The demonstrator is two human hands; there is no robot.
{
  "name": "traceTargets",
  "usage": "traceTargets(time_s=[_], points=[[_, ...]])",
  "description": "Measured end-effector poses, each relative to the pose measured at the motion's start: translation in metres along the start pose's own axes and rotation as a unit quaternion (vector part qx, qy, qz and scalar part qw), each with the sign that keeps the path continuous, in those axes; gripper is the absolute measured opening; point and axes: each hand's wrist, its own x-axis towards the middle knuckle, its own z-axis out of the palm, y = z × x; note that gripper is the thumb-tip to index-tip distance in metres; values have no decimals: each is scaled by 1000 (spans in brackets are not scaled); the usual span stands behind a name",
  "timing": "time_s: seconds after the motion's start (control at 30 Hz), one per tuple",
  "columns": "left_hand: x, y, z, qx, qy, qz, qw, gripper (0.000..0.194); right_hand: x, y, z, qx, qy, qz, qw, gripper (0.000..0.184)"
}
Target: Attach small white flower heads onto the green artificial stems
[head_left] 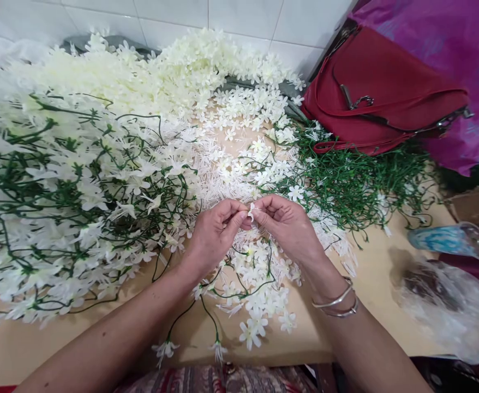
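Observation:
In front of me both hands are pinched together over the pile of white pieces. A small white artificial flower shows between the fingertips. My left hand is closed with thumb and forefinger at the flower's left side. On the other side, my right hand grips the petals between thumb and forefinger. Part of the flower is hidden by the fingers. Beneath the hands lie loose white blossoms and a green branching stem, some of whose ends bear flowers. Thin white stamen pieces are heaped just behind.
Finished-looking flower sprays fill the left side. Cream blossoms are piled along the tiled wall. Green stems lie to the right, below a red handbag. A plastic cup and clear plastic bag are far right.

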Motion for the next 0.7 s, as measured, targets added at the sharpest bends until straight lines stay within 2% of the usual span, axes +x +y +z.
traceTargets(time_s=[0.13, 0.23, 0.3, 0.37, 0.43, 0.53, 0.6, 0.63, 0.7], points=[[2, 1, 2, -65, -9, -8, 998, 15, 0, -3, -2, 15, -6, 7, 1000, 37], [5, 13, -2, -114, -3, 6, 993, 14, -2, -12, -10, 0, 0, -24, 1000, 31], [5, 24, -9, -130, 11, 17, 991, 14, -4, -18, -17, -59, -5, -61, 996, 20], [5, 36, -19, -139, 14, 27, 990, 14, -8, -23, -22, -146, -43, -92, 984, 11], [5, 43, -28, -138, -30, 28, 990, 14, -11, -23, -23, -229, -92, -106, 963, 10], [7, 44, -36, -68, -178, 32, 981, 12, -12, -19, -20, -319, -120, -115, 933, 15], [8, 41, -35, 18, -259, 74, 963, 9, -12, -16, -19, -340, -117, -122, 925, 19], [9, 38, -34, 57, -276, 104, 954, 9, -11, -16, -19, -335, -110, -123, 928, 18], [9, 34, -30, 112, -263, 154, 946, 9, -11, -19, -22, -300, -81, -113, 944, 13]])
